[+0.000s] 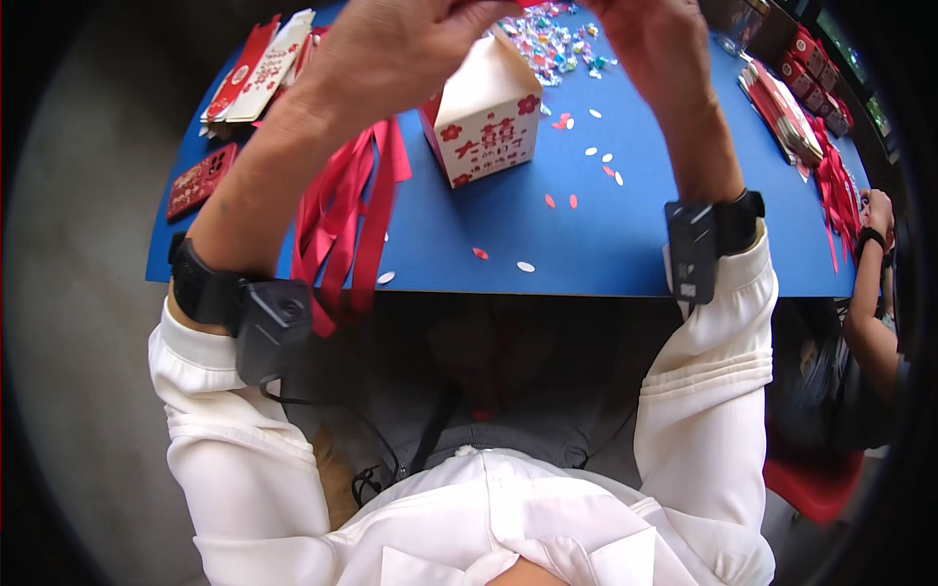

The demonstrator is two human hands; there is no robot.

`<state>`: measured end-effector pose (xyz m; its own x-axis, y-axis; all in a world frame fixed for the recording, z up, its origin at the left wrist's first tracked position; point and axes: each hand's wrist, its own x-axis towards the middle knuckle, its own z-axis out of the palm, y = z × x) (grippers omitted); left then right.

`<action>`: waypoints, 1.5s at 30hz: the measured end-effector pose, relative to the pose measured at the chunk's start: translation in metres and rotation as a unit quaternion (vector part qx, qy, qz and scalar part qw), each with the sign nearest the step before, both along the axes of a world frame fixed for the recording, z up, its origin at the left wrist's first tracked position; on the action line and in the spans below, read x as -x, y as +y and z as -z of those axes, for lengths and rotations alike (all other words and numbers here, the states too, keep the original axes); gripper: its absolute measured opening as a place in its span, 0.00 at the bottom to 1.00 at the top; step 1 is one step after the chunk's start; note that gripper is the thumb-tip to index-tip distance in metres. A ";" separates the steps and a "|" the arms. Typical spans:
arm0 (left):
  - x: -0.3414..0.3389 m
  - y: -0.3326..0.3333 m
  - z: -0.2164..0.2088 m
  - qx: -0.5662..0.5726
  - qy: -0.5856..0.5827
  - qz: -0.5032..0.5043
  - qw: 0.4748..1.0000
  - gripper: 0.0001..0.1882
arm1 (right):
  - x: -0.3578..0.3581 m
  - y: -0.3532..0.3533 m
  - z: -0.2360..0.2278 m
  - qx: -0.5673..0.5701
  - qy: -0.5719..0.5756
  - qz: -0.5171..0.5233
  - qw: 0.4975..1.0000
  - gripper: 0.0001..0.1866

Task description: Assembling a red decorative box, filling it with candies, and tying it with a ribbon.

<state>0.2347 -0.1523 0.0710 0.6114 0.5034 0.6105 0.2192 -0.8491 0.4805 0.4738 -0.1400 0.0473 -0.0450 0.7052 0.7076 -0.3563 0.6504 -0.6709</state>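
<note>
A white and red gift box (489,132) with a gabled top and red flower prints stands on the blue table. My left hand (405,49) is above and beside its peak, fingers closed at the top edge of the picture. A strip of red ribbon (532,3) shows at those fingertips, mostly cut off by the frame. To the right of the box, my right hand (650,49) is raised too; its fingertips run out of the picture. Loose red ribbons (357,195) lie under my left forearm and hang over the table's near edge.
Wrapped candies (557,44) are heaped behind the box. Flat folded cartons (259,73) and a red patterned packet (200,183) lie at left. More cartons (782,112), ribbons (835,190) and small red boxes (811,73) sit at right, near another person's hand (876,213).
</note>
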 end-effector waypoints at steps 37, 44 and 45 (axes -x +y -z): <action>0.066 0.071 0.065 0.178 -0.040 0.064 0.981 0.12 | 0.014 0.024 0.035 0.038 -0.467 0.338 0.817 0.07; 0.078 0.064 0.075 0.102 -0.040 0.075 0.991 0.30 | 0.066 0.017 0.047 -0.086 -0.393 0.211 0.891 0.08; 0.075 0.061 0.079 0.144 -0.063 0.100 0.982 0.38 | 0.067 0.015 0.045 -0.087 -0.393 0.208 0.892 0.08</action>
